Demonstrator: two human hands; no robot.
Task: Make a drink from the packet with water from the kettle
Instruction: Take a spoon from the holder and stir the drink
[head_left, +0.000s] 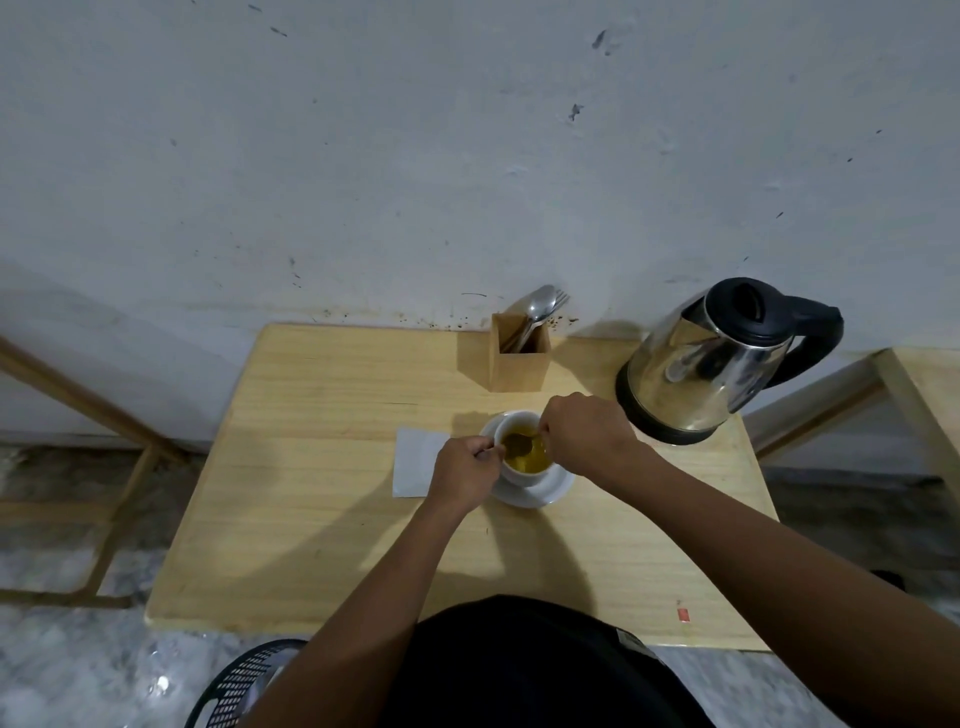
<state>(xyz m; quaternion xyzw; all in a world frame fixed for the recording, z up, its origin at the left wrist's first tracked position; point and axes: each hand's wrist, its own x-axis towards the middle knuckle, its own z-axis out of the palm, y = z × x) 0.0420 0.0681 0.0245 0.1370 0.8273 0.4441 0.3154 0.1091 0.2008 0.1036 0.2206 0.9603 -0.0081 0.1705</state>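
Two hands meet at the cup (523, 457): the left hand (464, 472) has its grip closed on a spoon (511, 446) whose bowl lies in the yellow drink, the right hand (586, 430) pinches something small at the rim. Under the cup sits a saucer (543, 491); left of it lies a white packet (415, 462); right of it, behind, stands the kettle (711, 358) on the bench (322, 415).

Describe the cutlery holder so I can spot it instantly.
On the light wooden table, look along the back edge by the wall, left of the shiny steel kettle. The small square wooden box stands there, the only container with a spoon and fork sticking out.
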